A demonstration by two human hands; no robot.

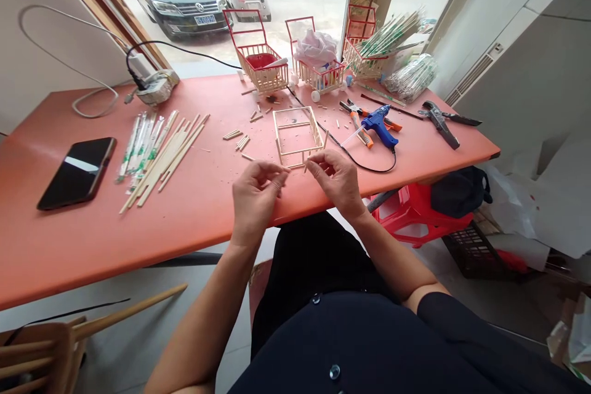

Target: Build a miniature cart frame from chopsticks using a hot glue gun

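Observation:
A small box-shaped frame of thin wooden sticks [295, 151] stands on the table just beyond my hands, with short uprights along its near and right sides. My left hand [258, 194] is closed in a pinch by the near left corner of the frame; whatever lies between its fingertips is too small to make out. Close to the frame's near edge, my right hand [337, 180] pinches a short wooden stick. Short cut pieces of stick [242, 143] lie left of the frame. A blue glue gun [381, 127] rests to the right, its nozzle pointing towards the frame.
Pliers with orange handles [357, 123] lie beside the glue gun. Miniature stick carts [265, 74] line the back edge. Long sticks [170, 157] and a phone [77, 173] are at left, near a power strip [159, 87]. Black-handled cutters [441, 125] lie far right on the orange table [184, 231].

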